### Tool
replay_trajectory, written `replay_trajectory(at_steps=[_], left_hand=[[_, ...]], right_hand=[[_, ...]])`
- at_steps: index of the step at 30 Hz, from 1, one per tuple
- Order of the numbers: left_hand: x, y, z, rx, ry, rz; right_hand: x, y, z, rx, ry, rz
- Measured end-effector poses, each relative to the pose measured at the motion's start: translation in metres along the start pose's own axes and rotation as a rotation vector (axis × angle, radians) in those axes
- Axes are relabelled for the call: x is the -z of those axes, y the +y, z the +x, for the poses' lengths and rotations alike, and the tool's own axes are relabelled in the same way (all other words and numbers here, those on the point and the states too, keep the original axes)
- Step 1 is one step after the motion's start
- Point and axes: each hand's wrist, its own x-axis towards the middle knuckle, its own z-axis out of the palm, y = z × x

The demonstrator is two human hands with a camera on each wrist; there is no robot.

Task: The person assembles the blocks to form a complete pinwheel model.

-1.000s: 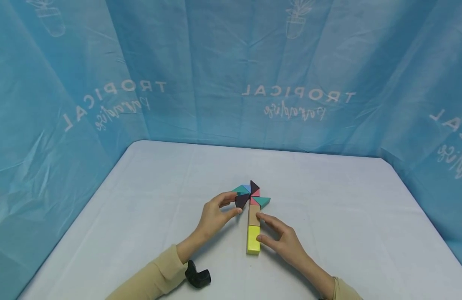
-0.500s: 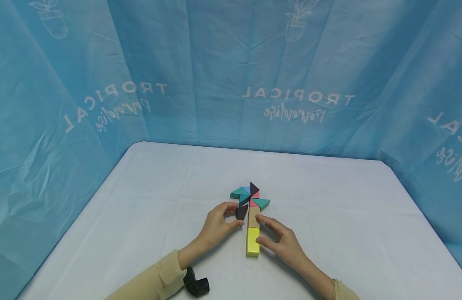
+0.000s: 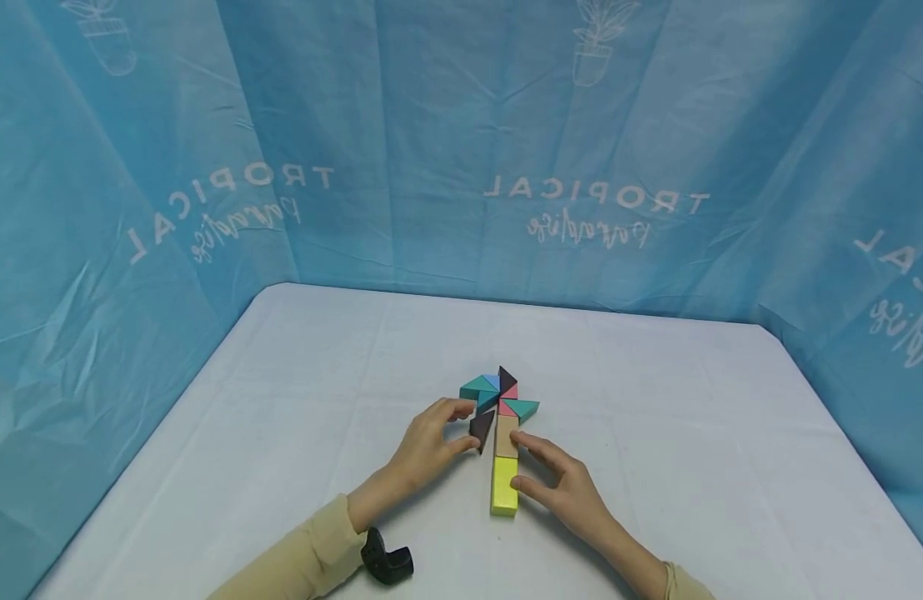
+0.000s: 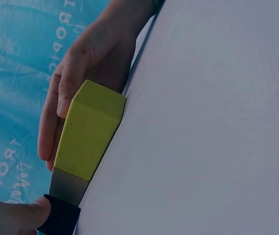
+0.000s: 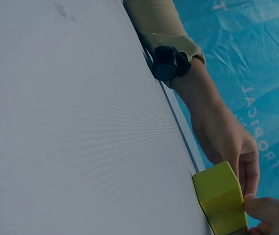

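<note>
My left hand (image 3: 423,446) pinches a dark triangular block (image 3: 482,428) between thumb and fingers, left of the tan block (image 3: 508,435). In the left wrist view the left thumb (image 4: 34,213) lies against this dark block (image 4: 61,215). A yellow block (image 3: 504,492) adjoins the tan one at its near end. My right hand (image 3: 569,492) has loosely bent fingers, its index fingertip at the tan block's right side and its thumb at the yellow block. Beyond lies a pinwheel of triangles, among them teal (image 3: 485,401), pink (image 3: 508,408), blue (image 3: 493,379) and black (image 3: 507,381).
A white cloth (image 3: 656,400) covers the table, with blue printed curtains (image 3: 446,125) around its far and side edges. The black wrist camera (image 3: 386,557) on the left sleeve hangs close over the cloth.
My left hand has drawn the dark triangle toward me, away from the pinwheel's centre, baring the teal block behind it, and turned it somewhat. The right hand stays at the tan and yellow blocks.
</note>
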Motion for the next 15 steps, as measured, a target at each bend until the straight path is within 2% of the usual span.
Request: replay_trajectory(at_steps=[4, 9, 15], left_hand=[[-0.003, -0.003, 0.003, -0.019, -0.020, 0.009], [-0.006, -0.007, 0.010, -0.037, 0.006, 0.011], [-0.008, -0.012, 0.018, -0.024, 0.017, 0.027]], right_hand=[[0.001, 0.000, 0.000, -0.015, 0.000, 0.009], [-0.001, 0.019, -0.001, -0.007, 0.005, 0.025], [-0.002, 0.034, -0.002, -0.016, 0.006, 0.049]])
